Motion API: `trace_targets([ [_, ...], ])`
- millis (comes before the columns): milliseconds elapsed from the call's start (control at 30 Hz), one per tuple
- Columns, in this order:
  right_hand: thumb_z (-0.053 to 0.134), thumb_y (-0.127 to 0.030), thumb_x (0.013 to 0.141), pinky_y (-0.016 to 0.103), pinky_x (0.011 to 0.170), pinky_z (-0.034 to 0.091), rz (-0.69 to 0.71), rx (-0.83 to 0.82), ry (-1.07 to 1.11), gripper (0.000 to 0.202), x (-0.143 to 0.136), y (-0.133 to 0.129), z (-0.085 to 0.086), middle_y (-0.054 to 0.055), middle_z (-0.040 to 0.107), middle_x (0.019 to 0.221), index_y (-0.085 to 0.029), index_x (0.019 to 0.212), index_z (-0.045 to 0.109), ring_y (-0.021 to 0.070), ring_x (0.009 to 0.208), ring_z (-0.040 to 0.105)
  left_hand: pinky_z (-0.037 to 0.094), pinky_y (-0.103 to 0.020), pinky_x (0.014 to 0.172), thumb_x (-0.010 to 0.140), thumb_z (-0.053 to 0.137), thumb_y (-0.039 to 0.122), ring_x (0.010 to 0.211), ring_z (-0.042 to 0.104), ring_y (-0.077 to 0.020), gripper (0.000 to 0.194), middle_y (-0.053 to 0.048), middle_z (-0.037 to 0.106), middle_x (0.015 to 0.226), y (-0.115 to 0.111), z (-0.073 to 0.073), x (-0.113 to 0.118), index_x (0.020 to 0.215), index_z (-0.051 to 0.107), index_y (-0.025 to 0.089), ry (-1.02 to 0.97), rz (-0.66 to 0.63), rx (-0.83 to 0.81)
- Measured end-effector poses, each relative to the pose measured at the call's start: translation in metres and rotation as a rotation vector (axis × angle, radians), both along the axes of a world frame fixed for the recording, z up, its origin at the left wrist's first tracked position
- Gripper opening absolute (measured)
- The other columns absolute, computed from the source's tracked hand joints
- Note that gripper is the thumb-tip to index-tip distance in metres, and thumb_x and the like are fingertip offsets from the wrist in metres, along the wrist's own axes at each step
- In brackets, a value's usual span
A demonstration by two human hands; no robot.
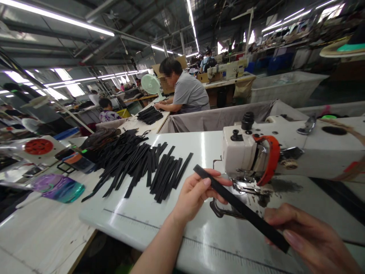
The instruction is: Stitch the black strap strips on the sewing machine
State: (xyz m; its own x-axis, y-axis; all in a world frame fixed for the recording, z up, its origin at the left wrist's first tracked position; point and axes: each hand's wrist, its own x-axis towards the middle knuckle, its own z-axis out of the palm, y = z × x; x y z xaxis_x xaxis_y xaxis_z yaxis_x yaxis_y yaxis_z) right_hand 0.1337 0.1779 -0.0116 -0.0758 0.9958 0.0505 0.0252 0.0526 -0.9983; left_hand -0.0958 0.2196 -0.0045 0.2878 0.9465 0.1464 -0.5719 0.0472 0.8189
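A black fabric strip stretches between my two hands, slanting down to the right in front of the sewing machine. My left hand pinches its upper end between thumb and fingers. At the lower end, my right hand grips it with thumb and fingertips. Behind the strip are the machine's presser foot and metal needle plate, partly covered by the strip and my left fingers. Many loose black strips lie on the table to the left of my left hand, the nearest ones roughly side by side.
The white machine table has a ruler scale along its front edge. A purple and teal bottle lies on the wooden table at left. Beyond a cloth-lined bin, a person works beside a fan and more black strips.
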Motion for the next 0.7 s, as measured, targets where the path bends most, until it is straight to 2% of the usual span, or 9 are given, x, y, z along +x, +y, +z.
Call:
trace_targets([
  [167, 0.061, -0.050, 0.083, 0.029, 0.053, 0.055, 0.204, 0.175, -0.118, 0.028, 0.018, 0.010, -0.014, 0.007, 0.068, 0.071, -0.026, 0.078, 0.073, 0.0248, 0.062, 0.065, 0.058, -0.027, 0.067, 0.091, 0.064, 0.031, 0.065, 0.070, -0.0148, 0.028, -0.014, 0.075, 0.100, -0.001, 0.000, -0.001, 0.111, 0.066, 0.011, -0.016, -0.050, 0.001],
  [367, 0.056, -0.051, 0.087, 0.031, 0.062, 0.056, 0.263, 0.169, -0.142, 0.030, 0.027, 0.009, -0.022, 0.008, 0.071, 0.082, -0.027, 0.083, 0.073, 0.0282, 0.076, 0.069, 0.059, -0.028, 0.067, 0.090, 0.064, 0.032, 0.065, 0.070, -0.0144, 0.029, -0.013, 0.075, 0.099, -0.002, 0.001, -0.001, 0.111, 0.067, 0.012, -0.011, -0.060, 0.008],
  [533, 0.058, -0.053, 0.085, 0.033, 0.060, 0.056, 0.260, 0.141, -0.124, 0.032, 0.026, 0.010, -0.022, 0.009, 0.071, 0.080, -0.025, 0.082, 0.073, 0.0283, 0.072, 0.068, 0.059, -0.027, 0.065, 0.089, 0.067, 0.036, 0.064, 0.069, -0.0142, 0.032, -0.013, 0.075, 0.097, -0.001, 0.001, 0.000, 0.109, 0.065, 0.012, 0.007, -0.053, -0.008],
  [633, 0.065, -0.057, 0.078, 0.030, 0.057, 0.055, 0.222, 0.249, -0.099, 0.034, 0.017, 0.012, -0.017, 0.007, 0.071, 0.079, -0.026, 0.090, 0.073, 0.0251, 0.068, 0.066, 0.058, -0.025, 0.059, 0.084, 0.071, 0.042, 0.058, 0.068, -0.0144, 0.035, -0.010, 0.075, 0.087, 0.002, -0.002, 0.000, 0.099, 0.063, 0.012, 0.070, -0.015, -0.057],
  [700, 0.072, -0.054, 0.074, 0.027, 0.057, 0.053, 0.241, 0.297, -0.193, 0.033, 0.008, 0.012, -0.013, 0.004, 0.069, 0.074, -0.026, 0.092, 0.072, 0.0214, 0.063, 0.064, 0.057, -0.024, 0.054, 0.079, 0.075, 0.046, 0.053, 0.066, -0.0136, 0.038, -0.008, 0.073, 0.077, 0.004, -0.004, 0.001, 0.088, 0.061, 0.012, 0.142, 0.050, -0.100],
])
